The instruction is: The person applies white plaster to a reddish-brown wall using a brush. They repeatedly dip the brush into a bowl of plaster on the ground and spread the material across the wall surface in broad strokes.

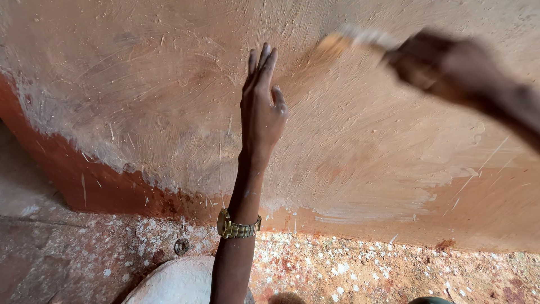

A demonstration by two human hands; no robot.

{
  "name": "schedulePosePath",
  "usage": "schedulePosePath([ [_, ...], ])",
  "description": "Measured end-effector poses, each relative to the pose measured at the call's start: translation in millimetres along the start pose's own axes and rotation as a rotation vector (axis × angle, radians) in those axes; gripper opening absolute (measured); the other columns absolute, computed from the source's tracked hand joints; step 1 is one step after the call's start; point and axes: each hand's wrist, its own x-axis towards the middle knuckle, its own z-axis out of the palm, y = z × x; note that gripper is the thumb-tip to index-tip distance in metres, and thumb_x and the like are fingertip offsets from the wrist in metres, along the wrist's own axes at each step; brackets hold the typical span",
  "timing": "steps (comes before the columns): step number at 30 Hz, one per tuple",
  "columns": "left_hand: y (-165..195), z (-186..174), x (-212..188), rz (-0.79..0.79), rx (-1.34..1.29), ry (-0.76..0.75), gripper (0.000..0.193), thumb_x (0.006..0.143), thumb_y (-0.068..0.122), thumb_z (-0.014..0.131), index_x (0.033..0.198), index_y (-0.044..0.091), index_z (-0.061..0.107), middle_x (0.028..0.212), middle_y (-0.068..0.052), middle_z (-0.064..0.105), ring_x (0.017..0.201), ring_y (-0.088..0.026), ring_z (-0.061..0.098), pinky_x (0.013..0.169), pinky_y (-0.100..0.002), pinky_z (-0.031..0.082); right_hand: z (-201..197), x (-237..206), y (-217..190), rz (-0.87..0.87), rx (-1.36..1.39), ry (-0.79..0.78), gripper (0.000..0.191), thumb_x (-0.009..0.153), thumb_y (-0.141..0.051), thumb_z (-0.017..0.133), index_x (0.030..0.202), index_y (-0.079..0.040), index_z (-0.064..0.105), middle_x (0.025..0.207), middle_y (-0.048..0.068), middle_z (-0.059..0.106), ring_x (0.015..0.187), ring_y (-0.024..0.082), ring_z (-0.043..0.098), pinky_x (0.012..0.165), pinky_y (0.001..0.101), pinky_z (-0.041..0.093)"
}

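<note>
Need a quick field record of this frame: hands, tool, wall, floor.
left hand: open, fingers together, flat against the wall
left wrist: gold-coloured watch
right hand: motion-blurred, closed on a brush handle
brush: blurred, bristle end at the wall, upper middle
wall: covered in pale streaked coating over reddish-brown
wall base: bare reddish-brown band below a ragged coating edge
floor: speckled with white spatter
bottom edge: pale rounded object, kind unclear

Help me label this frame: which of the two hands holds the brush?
The right hand, blurred, grips the brush; the left hand holds nothing, lying open on the wall.
</note>
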Motion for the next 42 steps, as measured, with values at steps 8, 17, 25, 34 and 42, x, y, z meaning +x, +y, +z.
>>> schedulePosePath([
  [8,11,1,-16,0.022,0.145,-0.022,0.073,0.094,-0.006,0.060,0.161,0.003,0.030,0.171,-0.014,0.023,0.160,-0.034,0.020,0.130,-0.048,0.026,-17,-20,21,0.082,-0.269,0.203,0.041,0.098,-0.020,0.062,0.136,-0.007,0.058,0.089,0.008,0.065,0.073,0.019,0.062,0.048,0.0312,0.057],
  [17,14,15,-16,0.080,0.129,-0.046,0.081,0.091,-0.006,0.062,0.163,0.004,0.027,0.172,-0.014,0.020,0.161,-0.032,0.018,0.133,-0.049,0.023,122,-111,-116,-0.266,0.225,-0.139,0.045,0.097,-0.026,0.060,0.136,-0.004,0.054,0.095,0.014,0.069,0.075,0.019,0.063,0.050,0.0263,0.060],
  [25,12,24,-21,0.085,0.160,-0.013,0.073,0.092,-0.007,0.063,0.159,0.004,0.037,0.171,-0.013,0.027,0.161,-0.032,0.018,0.133,-0.050,0.023,14,-75,-9,-0.073,-0.006,-0.204,0.045,0.099,-0.024,0.062,0.138,-0.003,0.056,0.093,0.010,0.068,0.074,0.019,0.064,0.045,0.0279,0.057],
  [34,9,12,-21,0.071,0.164,-0.018,0.075,0.090,-0.015,0.058,0.160,0.001,0.037,0.171,-0.015,0.027,0.161,-0.033,0.017,0.133,-0.049,0.023,-2,-50,-5,0.026,-0.230,0.262,0.023,0.102,-0.020,0.073,0.120,-0.007,0.068,0.093,0.006,0.064,0.076,0.019,0.063,0.045,0.0313,0.052],
  [42,-5,-16,-10,0.021,0.212,0.005,0.080,0.085,-0.020,0.055,0.160,0.004,0.037,0.171,-0.013,0.027,0.162,-0.030,0.019,0.134,-0.049,0.022,139,-38,-176,-0.342,0.139,-0.122,0.035,0.099,-0.020,0.060,0.130,-0.006,0.061,0.101,0.010,0.066,0.087,0.020,0.063,0.057,0.0276,0.062],
])
